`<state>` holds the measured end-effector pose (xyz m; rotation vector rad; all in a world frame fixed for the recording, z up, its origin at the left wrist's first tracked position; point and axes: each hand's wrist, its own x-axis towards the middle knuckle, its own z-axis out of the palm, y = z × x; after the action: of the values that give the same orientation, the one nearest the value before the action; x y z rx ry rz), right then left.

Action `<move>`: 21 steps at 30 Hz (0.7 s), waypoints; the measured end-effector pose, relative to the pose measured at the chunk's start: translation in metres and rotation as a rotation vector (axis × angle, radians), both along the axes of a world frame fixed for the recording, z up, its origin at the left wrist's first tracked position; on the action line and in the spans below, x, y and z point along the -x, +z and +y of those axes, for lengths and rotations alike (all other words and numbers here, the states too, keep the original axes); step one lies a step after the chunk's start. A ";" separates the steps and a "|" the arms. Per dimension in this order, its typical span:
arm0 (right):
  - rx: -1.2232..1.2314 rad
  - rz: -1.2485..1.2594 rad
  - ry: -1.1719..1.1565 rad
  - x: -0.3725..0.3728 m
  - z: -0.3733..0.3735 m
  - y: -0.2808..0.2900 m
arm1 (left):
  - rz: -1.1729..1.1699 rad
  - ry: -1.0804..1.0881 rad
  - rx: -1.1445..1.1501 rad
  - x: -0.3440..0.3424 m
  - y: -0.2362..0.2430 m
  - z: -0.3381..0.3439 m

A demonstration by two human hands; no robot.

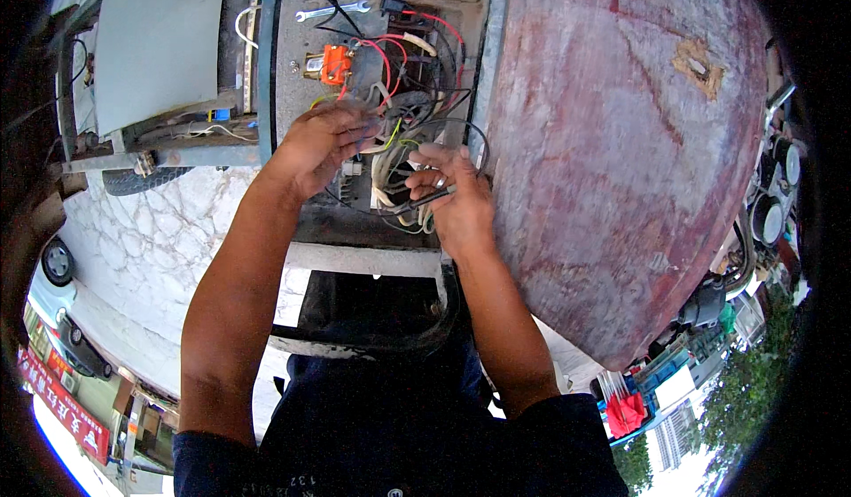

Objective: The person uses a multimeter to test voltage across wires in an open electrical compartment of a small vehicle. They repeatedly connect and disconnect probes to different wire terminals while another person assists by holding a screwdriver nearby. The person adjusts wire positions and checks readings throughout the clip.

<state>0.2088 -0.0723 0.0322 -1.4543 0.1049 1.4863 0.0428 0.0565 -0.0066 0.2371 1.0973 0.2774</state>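
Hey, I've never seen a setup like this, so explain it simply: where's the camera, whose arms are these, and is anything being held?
There's no robot here. A fisheye camera on a person's head looks down, so edges curve and their forearms enter from below. The left hand is blurred among tangled wires; I can't tell whether it grips any. A black cable runs against the right hand's fingers, though how firmly it's held is unclear. Ahead, on a grey metal surface, lie a wrench and an orange part.
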 end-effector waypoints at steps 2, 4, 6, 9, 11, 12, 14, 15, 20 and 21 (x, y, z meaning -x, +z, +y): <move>-0.009 -0.003 -0.022 -0.001 -0.001 0.000 | 0.016 0.022 0.045 -0.001 0.012 0.004; -0.014 -0.006 -0.038 -0.002 -0.004 0.002 | -0.058 0.019 0.041 0.002 0.018 0.006; -0.012 -0.042 -0.018 -0.004 -0.005 0.008 | -0.086 0.040 0.074 0.006 0.017 0.007; -0.039 -0.074 -0.024 -0.005 -0.006 0.016 | -0.132 0.075 0.119 0.010 0.016 0.007; -0.044 -0.048 -0.046 -0.009 -0.009 0.020 | -0.147 0.112 0.155 0.010 0.020 0.007; -0.064 -0.036 -0.089 -0.008 -0.009 0.021 | -0.171 0.122 0.157 0.011 0.022 0.008; -0.098 -0.025 -0.127 -0.011 -0.014 0.021 | -0.218 0.140 0.165 0.011 0.030 0.010; -0.115 -0.020 -0.145 -0.013 -0.016 0.021 | -0.231 0.144 0.162 0.012 0.031 0.009; -0.071 -0.010 -0.180 -0.020 -0.019 0.029 | -0.289 0.211 0.176 0.015 0.032 0.008; -0.062 -0.026 -0.167 -0.022 -0.019 0.030 | -0.309 0.234 0.186 0.015 0.031 0.008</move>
<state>0.2313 -0.0909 0.0618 -1.3799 0.1595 1.3238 0.0275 0.0648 0.0243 -0.0998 0.8373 0.4035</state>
